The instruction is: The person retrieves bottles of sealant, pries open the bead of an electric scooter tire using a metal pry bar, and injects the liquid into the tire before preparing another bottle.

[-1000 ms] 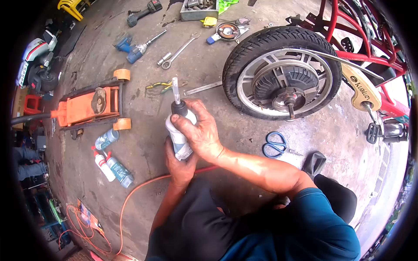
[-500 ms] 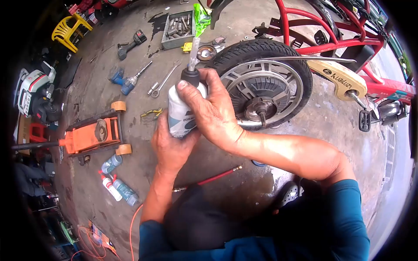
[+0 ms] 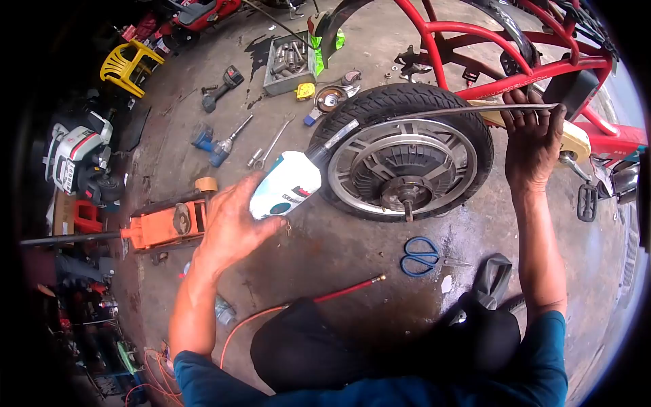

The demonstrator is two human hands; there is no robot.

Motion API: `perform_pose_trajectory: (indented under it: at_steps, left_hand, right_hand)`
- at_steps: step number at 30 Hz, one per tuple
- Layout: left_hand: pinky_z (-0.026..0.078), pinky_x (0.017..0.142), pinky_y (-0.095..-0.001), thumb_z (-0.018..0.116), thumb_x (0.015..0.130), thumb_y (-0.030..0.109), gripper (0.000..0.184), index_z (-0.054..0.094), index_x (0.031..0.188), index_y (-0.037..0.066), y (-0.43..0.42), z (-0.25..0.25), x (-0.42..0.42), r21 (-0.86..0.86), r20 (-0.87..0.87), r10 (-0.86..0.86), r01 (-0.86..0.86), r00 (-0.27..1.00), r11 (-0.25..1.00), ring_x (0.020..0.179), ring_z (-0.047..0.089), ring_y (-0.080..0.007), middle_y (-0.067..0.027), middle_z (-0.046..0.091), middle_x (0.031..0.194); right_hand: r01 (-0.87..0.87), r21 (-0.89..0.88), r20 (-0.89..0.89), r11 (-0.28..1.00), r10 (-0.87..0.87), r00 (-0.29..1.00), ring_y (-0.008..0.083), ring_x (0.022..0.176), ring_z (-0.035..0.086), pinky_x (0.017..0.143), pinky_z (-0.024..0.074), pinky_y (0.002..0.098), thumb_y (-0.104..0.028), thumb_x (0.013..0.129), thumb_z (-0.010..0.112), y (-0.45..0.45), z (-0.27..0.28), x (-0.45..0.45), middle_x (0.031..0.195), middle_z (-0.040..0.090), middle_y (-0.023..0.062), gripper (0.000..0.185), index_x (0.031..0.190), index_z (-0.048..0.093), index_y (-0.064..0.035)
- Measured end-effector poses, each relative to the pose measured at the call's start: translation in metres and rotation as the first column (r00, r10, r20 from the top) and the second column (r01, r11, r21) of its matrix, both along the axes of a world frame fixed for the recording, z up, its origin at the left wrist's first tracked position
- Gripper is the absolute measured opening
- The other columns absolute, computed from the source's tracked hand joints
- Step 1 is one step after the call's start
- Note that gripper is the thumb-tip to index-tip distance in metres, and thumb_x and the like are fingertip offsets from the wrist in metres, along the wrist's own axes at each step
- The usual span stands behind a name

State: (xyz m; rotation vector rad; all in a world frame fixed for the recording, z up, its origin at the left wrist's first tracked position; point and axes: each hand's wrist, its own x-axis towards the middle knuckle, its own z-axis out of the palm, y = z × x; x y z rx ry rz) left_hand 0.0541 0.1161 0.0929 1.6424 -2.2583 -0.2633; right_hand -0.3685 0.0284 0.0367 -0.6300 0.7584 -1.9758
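Note:
My left hand (image 3: 230, 220) is closed round a white squeeze bottle (image 3: 288, 184) with a black cap and clear nozzle. The bottle tilts to the upper right, its nozzle tip at the left edge of the wheel. My right hand (image 3: 532, 152) grips the far end of a long metal tyre lever (image 3: 441, 112), palm towards me. The lever's other end reaches the rim under the black tyre (image 3: 369, 102). This wheel, with a large hub (image 3: 400, 193), lies on the floor; the lever's tip is hard to make out.
A red bike frame (image 3: 468, 28) stands behind the wheel. Blue-handled scissors (image 3: 420, 256) and a red air hose (image 3: 349, 289) lie nearer me. To the left are an orange floor jack (image 3: 159, 227), a cordless impact wrench (image 3: 217, 146), a spanner (image 3: 274, 139) and a metal socket tray (image 3: 291, 83).
My right hand has left the bottle and taken hold of the lever at the right. The bottle, now in my left hand alone, has tipped from upright towards the wheel.

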Motion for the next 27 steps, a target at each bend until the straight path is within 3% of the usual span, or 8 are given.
perform_pose_trajectory:
  at_steps: [3,5,9,13,16,17,22,27]
  left_hand:
    - [0.052,0.081,-0.0444,0.086,0.062,0.014,0.069,0.059,0.124,-0.001,-0.009,0.018,-0.008,0.025,0.092,-0.037,0.034,0.995,0.999,0.093,0.067,-0.0387,-0.021,0.069,0.098]
    - [0.052,0.079,-0.0448,0.085,0.062,0.015,0.068,0.059,0.123,0.0,-0.016,0.024,-0.009,0.012,0.139,-0.078,0.077,0.987,0.997,0.089,0.066,-0.039,-0.0203,0.069,0.094]
    - [0.051,0.079,-0.0456,0.083,0.063,0.015,0.065,0.06,0.121,0.001,-0.024,0.04,-0.014,0.057,0.246,-0.064,0.052,0.967,0.997,0.087,0.065,-0.039,-0.0198,0.067,0.09]
    - [0.05,0.08,-0.0444,0.084,0.06,0.014,0.067,0.06,0.121,0.001,-0.03,0.048,-0.015,0.074,0.277,-0.055,0.036,0.959,0.997,0.09,0.065,-0.0403,-0.0208,0.067,0.095]
    - [0.05,0.078,-0.0449,0.084,0.059,0.014,0.065,0.061,0.118,0.002,-0.037,0.053,-0.019,0.096,0.326,-0.074,0.045,0.942,0.994,0.089,0.064,-0.0404,-0.0203,0.067,0.092]
    - [0.05,0.078,-0.0451,0.084,0.059,0.014,0.064,0.061,0.118,0.002,-0.04,0.055,-0.021,0.113,0.35,-0.085,0.047,0.933,0.992,0.088,0.064,-0.0404,-0.0201,0.067,0.092]
    - [0.05,0.077,-0.0455,0.082,0.06,0.012,0.061,0.061,0.116,0.002,-0.049,0.063,-0.029,0.112,0.359,-0.137,0.103,0.923,0.988,0.087,0.064,-0.0405,-0.0201,0.066,0.089]
    - [0.05,0.078,-0.0458,0.079,0.061,0.011,0.06,0.061,0.117,0.003,-0.053,0.072,-0.031,0.134,0.375,-0.144,0.1,0.916,0.986,0.088,0.064,-0.0403,-0.0202,0.067,0.09]
  right_hand:
    - [-0.206,-0.195,0.168,0.959,0.24,0.956,0.0317,0.094,0.058,0.098,0.0436,0.0468,-0.062,0.096,0.053,-0.015,0.014,-0.008,0.093,0.06,0.0145,0.062,0.099,0.061,-0.001]
    - [-0.404,-0.4,0.125,0.823,0.486,0.865,0.0296,0.085,0.055,0.095,0.0432,0.0479,-0.062,0.097,0.052,-0.022,0.013,-0.02,0.086,0.057,0.0122,0.061,0.089,0.062,-0.0026]
    - [-0.554,-0.448,-0.115,0.701,0.57,0.814,0.0255,0.079,0.047,0.091,0.0409,0.0484,-0.074,0.093,0.044,-0.01,0.027,-0.015,0.077,0.048,0.008,0.07,0.08,0.059,-0.0061]
    - [-0.604,-0.443,-0.481,0.662,0.393,0.784,0.0236,0.075,0.051,0.092,0.0433,0.0555,-0.074,0.096,0.033,0.012,0.045,0.0,0.073,0.049,0.0061,0.072,0.076,0.058,-0.0091]
    - [-0.566,-0.331,-0.49,0.755,0.375,0.787,0.0218,0.067,0.042,0.091,0.0414,0.0506,-0.066,0.097,0.037,0.036,0.059,0.015,0.063,0.041,0.0042,0.064,0.064,0.046,-0.0121]
    - [-0.529,-0.333,-0.531,0.781,0.308,0.79,0.0231,0.065,0.043,0.087,0.0409,0.0498,-0.06,0.099,0.03,0.045,0.059,0.021,0.061,0.041,0.0044,0.062,0.061,0.043,-0.0135]
    - [-0.554,-0.25,-0.566,0.794,0.344,0.749,0.0249,0.074,0.048,0.083,0.039,0.0478,-0.057,0.098,0.034,0.059,0.073,0.039,0.062,0.042,0.0045,0.056,0.062,0.044,-0.0152]
    - [-0.618,-0.301,-0.711,0.726,0.261,0.653,0.0226,0.063,0.05,0.067,0.044,0.0399,-0.056,0.099,0.041,0.057,0.081,0.056,0.06,0.044,0.0045,0.056,0.063,0.042,-0.013]
